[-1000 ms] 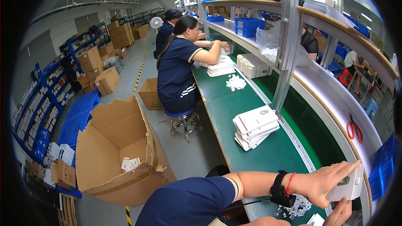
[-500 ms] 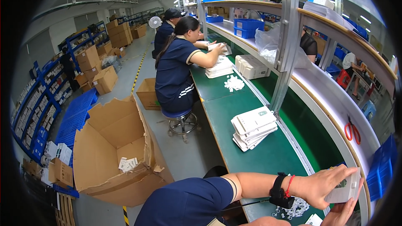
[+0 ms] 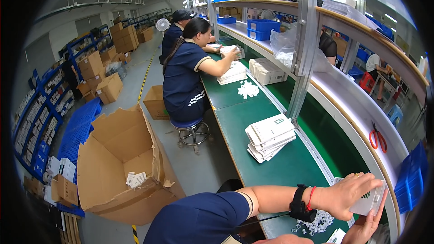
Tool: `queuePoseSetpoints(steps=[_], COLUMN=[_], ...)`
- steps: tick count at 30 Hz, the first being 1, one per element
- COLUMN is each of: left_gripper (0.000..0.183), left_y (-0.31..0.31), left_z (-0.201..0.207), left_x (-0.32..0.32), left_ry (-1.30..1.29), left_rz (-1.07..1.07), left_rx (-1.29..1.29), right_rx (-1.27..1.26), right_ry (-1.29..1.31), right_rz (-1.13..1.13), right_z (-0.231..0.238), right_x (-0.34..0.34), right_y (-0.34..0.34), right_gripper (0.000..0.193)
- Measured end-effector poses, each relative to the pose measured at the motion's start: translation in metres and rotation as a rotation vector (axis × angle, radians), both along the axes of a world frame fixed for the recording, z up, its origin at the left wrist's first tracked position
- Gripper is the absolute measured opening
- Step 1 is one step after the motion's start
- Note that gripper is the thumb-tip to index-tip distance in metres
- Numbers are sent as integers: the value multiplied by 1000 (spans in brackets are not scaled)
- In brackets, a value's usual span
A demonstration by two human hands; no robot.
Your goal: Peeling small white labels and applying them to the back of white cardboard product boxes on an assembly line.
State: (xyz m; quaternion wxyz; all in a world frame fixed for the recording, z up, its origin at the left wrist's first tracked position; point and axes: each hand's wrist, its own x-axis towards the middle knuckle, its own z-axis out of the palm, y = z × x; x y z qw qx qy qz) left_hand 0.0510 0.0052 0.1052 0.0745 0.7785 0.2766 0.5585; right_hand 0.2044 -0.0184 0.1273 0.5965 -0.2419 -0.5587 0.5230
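At the lower right, my left hand (image 3: 347, 194) lies over a flat white box (image 3: 371, 199) with green print, its thumb and fingers on the face. My right hand (image 3: 370, 228) grips the same box from below and along its right side. The box is tilted, and my left fingers hide part of it. Small white plastic pieces (image 3: 320, 222) lie in a loose pile on the green bench under my left wrist. Beside them, another white printed piece (image 3: 337, 236) shows partly at the lower edge. Farther up the bench is an uneven stack of similar white boxes (image 3: 271, 136).
Red-handled scissors (image 3: 377, 140) lie on the shelf beside a blue bin (image 3: 410, 176). A metal post (image 3: 304, 54) rises from the bench's far side. On the left stands a large open carton (image 3: 122, 153). A co-worker (image 3: 187, 72) sits farther along, handling white boxes.
The view has shifted slightly, moving the scene a little left. Both my hands still hold the white box; its tilt and my left fingers have changed slightly.
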Motion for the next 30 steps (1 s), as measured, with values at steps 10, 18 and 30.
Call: queuePoseSetpoints(steps=[10,18,30], left_gripper=[87,94,70], left_y=[3,-1,7], left_z=[9,13,10], left_x=[-9,-14,-1], left_ry=[98,142,343], left_rz=[-23,88,184], left_rx=[-34,31,288], right_rx=[411,494,172], right_ry=[-472,-558,-207], right_rz=[-198,-330,-264], right_z=[1,-10,-13], right_x=[1,4,13], right_y=[-6,3,11], right_gripper=[45,36,20])
